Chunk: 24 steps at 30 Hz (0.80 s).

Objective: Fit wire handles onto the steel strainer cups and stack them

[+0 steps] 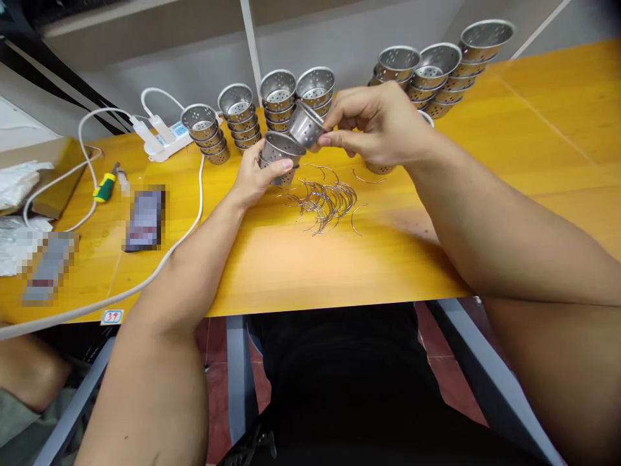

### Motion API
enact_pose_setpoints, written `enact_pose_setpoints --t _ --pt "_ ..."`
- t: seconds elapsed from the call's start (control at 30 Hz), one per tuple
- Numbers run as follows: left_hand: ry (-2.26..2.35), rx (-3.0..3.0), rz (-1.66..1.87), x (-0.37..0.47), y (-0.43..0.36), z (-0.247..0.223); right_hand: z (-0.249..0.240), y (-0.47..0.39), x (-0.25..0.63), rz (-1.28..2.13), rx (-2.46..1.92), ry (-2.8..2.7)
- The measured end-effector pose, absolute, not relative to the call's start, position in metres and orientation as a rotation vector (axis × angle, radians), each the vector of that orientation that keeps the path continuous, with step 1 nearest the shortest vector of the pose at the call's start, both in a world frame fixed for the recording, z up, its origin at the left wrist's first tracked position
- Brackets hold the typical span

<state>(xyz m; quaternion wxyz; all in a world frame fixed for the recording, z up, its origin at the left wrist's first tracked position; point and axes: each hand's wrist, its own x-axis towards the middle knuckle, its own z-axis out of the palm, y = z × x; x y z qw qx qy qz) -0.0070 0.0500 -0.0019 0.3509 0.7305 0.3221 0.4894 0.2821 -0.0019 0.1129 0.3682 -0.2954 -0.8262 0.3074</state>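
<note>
My left hand [255,175] grips a short stack of perforated metal cups [280,149], thumb along the near side and fingers behind. Above it my right hand [376,126] pinches the rim of another perforated metal cup [305,125]. That cup is tilted, its base toward the stack's mouth; I cannot tell whether the two touch. A loose pile of thin curved metal wires [327,200] lies on the table just below the hands. Partly hidden beneath my right wrist stands another perforated cup [381,168].
Nested cup stacks line the back, at left [206,133] and at right [439,74]. A white power strip [169,144] and cable run along the left of the wooden table [359,278]. There lie a screwdriver [105,186] and two blurred phone-like objects [145,219]. Another person's leg [29,366] shows lower left.
</note>
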Motion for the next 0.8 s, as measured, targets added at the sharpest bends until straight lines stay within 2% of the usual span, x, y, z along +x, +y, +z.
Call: enact_pose_setpoints --t 0.2,0.53,0.8 --pt "1.134 1.986 1.455 -0.029 0.078 -0.019 0.111 -0.004 0.28 0.701 -0.931 -2.121" --pt "1.374 1.974 1.294 -0.045 0.095 -0.036 0.107 -0.002 0.28 0.627 -0.993 -2.417" --pt "1.335 2.058 1.293 -0.049 0.096 -0.05 0.105 0.002 0.282 0.585 -0.972 -2.442"
